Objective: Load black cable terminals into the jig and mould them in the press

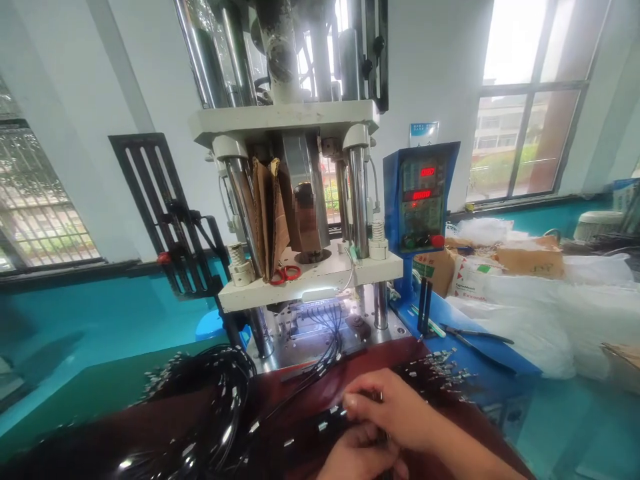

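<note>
Carefully, in the head view, a person's right hand (373,400) pinches what looks like dark cable (383,435) over a red-brown tabletop (363,363) facing a press (357,272); the left hand (361,457) curls just below, its grip hidden. Good handling likely means metal ends (323,427) aligned, strands untangled.

We were in a factory workshop, shown by the pillared press (285,119), blue control box (392,200) with red digits (421,195), piled black cables (233,387) and white sacks (530,291).
</note>
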Tool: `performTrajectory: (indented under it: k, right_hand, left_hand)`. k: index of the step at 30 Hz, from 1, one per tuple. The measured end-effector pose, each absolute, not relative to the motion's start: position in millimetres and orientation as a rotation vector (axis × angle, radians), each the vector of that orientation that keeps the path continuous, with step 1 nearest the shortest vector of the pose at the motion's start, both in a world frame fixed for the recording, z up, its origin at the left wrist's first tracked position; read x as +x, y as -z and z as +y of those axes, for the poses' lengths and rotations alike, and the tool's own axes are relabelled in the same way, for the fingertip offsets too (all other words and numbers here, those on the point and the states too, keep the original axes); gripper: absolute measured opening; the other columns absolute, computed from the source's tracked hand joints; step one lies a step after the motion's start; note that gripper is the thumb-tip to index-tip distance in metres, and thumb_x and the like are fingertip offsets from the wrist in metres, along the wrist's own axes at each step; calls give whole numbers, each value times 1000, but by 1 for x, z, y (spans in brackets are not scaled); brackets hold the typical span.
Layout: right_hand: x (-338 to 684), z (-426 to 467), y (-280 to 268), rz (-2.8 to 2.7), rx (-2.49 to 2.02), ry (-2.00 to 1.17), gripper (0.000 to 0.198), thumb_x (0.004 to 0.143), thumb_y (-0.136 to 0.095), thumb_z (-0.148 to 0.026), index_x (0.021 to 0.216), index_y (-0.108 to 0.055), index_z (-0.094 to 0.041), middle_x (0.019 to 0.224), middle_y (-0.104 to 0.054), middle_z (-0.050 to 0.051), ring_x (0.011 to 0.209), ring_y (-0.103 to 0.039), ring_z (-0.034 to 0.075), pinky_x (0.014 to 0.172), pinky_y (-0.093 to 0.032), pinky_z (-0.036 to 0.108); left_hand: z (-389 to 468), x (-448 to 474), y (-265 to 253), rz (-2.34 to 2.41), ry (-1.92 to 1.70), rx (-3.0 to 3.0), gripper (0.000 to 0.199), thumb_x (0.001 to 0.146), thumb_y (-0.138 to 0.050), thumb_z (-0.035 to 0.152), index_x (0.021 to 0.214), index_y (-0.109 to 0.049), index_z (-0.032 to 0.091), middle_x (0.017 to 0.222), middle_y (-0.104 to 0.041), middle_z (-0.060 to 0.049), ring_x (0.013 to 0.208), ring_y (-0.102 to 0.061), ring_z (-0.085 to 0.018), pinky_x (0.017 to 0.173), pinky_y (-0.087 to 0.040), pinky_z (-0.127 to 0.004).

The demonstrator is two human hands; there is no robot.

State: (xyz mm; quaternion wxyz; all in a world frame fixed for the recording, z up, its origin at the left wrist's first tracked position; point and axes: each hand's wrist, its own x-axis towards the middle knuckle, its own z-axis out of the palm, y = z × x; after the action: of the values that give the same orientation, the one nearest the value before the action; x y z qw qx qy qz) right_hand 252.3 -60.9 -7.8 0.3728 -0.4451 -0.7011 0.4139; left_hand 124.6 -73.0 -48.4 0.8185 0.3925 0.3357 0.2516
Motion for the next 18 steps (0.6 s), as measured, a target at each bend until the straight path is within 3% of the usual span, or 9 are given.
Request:
performTrajectory:
  k: [3, 6, 9, 11, 14, 18]
  right_hand:
    - [257, -67, 4, -1928, -1119, -939, 25, 88, -53, -36, 101, -70, -25, 95, -70, 1, 93, -61, 19, 84, -44, 29]
    - [262, -55, 3, -2134, -1046, -885, 25, 90, -51, -34, 103, -69, -24, 94, -69, 1, 85, -62, 17, 76, -46, 26]
    - [271, -18, 7, -2241, -1231, -546, 34, 96, -37, -31, 95, -69, -19, 85, -68, 3, 78, -61, 15, 73, -46, 25]
    - [275, 14, 13, -2225, -1365, -396, 23, 90, -50, -24, 102, -67, -14, 99, -65, 9, 92, -58, 21, 83, -42, 31]
    - [268, 51, 26, -2345, -1401, -360, 27, 73, -70, -22, 98, -68, -12, 101, -64, 12, 97, -56, 25, 84, -40, 32]
    - [255, 63, 36, -2508, -1411, -305, 20, 74, -70, -28, 88, -69, -13, 96, -64, 12, 94, -57, 26, 78, -40, 31]
  left_hand:
    - [-72, 127, 58, 718, -586, 792, 41, 59, -80, 41, 79, -63, 10, 64, -63, -6, 54, -59, -16, 59, -42, -29]
    - [-78, 123, 63, 768, -648, 728, 45, 60, -81, 37, 90, -60, 10, 69, -65, -7, 58, -62, -19, 64, -47, -34]
    - [-85, 118, 56, 762, -758, 593, 44, 63, -79, 31, 97, -56, 15, 78, -65, -6, 63, -64, -19, 65, -49, -36]
    - [-90, 115, 45, 787, -808, 544, 39, 66, -77, 25, 97, -55, 16, 81, -66, -6, 66, -65, -19, 67, -51, -35]
    - [-97, 110, 27, 842, -887, 517, 34, 70, -74, 21, 98, -55, 15, 86, -66, -7, 72, -66, -19, 70, -52, -35]
    - [-102, 104, 17, 849, -934, 498, 31, 72, -73, 19, 98, -57, 15, 86, -65, -7, 75, -67, -19, 72, -54, -35]
